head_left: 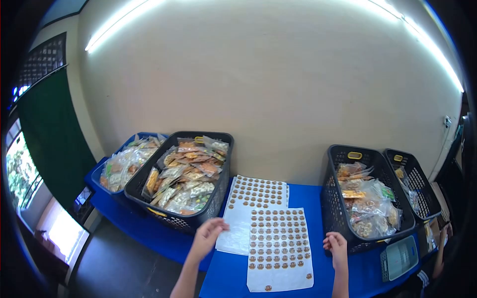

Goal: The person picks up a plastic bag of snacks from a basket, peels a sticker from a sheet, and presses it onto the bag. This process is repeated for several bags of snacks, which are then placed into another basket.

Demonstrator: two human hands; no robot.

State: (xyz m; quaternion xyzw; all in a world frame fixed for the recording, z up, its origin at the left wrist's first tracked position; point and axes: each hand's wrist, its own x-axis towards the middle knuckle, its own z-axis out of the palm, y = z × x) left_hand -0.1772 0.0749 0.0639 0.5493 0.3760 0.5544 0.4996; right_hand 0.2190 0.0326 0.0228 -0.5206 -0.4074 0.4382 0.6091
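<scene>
My left hand hangs over the left edge of the sheets, its fingers bent toward the paper; whether a small thing is between them is too small to tell. A front sheet of round brown stickers lies on the blue cloth, its lower part mostly bare. Partly under it is another sticker sheet, with bare backing in its lower half. To the right of the front sheet, beside a black basket, my right hand has its fingers curled, and what they hold, if anything, is hidden.
A black basket of filled plastic packets stands at the left, with a blue basket of packets behind it. At the right are another black basket, a small grey-green tray and another person's hand.
</scene>
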